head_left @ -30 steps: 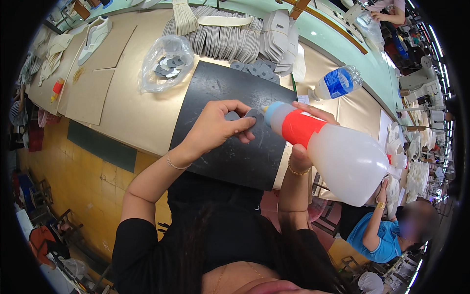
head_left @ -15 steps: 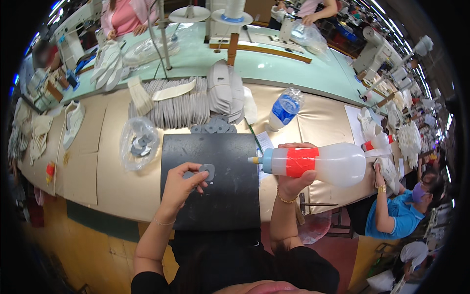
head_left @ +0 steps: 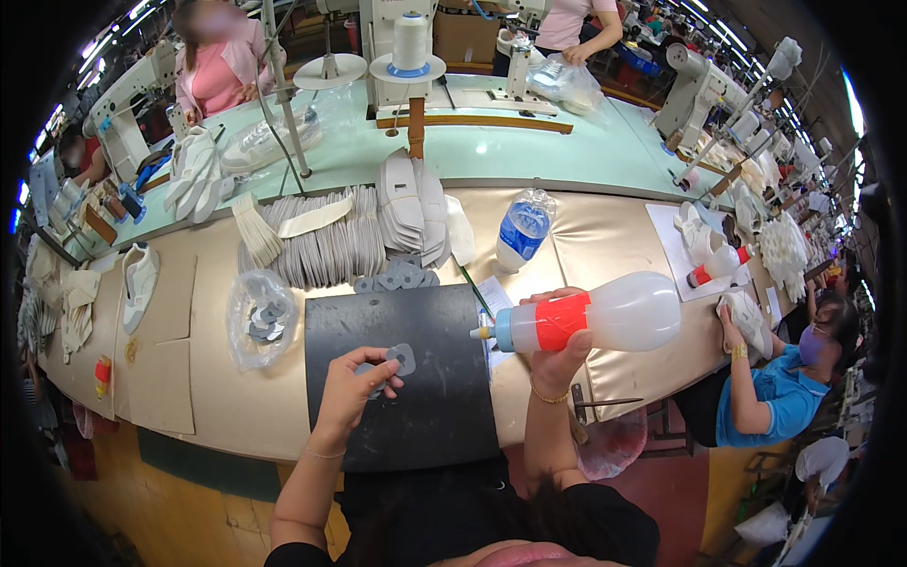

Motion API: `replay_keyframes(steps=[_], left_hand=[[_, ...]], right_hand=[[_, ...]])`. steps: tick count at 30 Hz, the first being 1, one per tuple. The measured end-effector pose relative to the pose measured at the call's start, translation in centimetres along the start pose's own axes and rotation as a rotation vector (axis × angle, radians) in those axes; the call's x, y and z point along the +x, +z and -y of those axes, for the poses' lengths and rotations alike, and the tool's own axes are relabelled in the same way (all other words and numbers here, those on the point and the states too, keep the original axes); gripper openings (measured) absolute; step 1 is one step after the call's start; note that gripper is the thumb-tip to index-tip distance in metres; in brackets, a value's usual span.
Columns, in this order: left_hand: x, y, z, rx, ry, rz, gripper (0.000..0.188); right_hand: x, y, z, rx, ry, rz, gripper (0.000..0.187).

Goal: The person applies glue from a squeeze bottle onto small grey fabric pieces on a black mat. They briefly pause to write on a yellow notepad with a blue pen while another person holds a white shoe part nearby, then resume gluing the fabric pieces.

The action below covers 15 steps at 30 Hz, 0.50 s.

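In my right hand is a translucent squeeze bottle with a red band and a light blue cap, lying sideways. Its yellowish nozzle points left, over the right part of a dark board. Between the thumb and fingers of my left hand, above that board, is a small grey rounded patch with a hole in it. At least one more grey piece shows under those fingers. Similar grey patches lie at the board's far edge, and others fill a clear plastic bag to its left.
Behind the board stand stacks of grey shoe pieces. A blue-labelled plastic bottle is at the far right of them. A second red-banded bottle lies rightward, near a co-worker in blue. Sewing machines line the green table beyond.
The whole view has shifted, so the table appears lower and more of its far side shows. Both hands keep their holds, with little movement over the board.
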<state>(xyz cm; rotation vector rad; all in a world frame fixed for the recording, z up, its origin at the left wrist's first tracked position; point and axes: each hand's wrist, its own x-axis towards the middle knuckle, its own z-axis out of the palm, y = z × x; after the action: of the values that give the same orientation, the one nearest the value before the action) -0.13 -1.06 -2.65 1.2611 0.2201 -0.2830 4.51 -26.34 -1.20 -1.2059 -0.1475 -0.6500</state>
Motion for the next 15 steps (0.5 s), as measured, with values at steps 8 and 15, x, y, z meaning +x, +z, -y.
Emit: replay_keyframes(steps=[8,15], left_hand=[[-0.4,-0.3,0.2,0.020,-0.001,-0.029,0.016],[-1.4,-1.1,1.0,0.032,-0.005,-0.035,0.015]], right_hand=[[-0.3,0.4,-0.3,0.051,-0.003,0.105,0.077],[-1.4,1.3,0.6,0.019,0.017,0.190,0.075]])
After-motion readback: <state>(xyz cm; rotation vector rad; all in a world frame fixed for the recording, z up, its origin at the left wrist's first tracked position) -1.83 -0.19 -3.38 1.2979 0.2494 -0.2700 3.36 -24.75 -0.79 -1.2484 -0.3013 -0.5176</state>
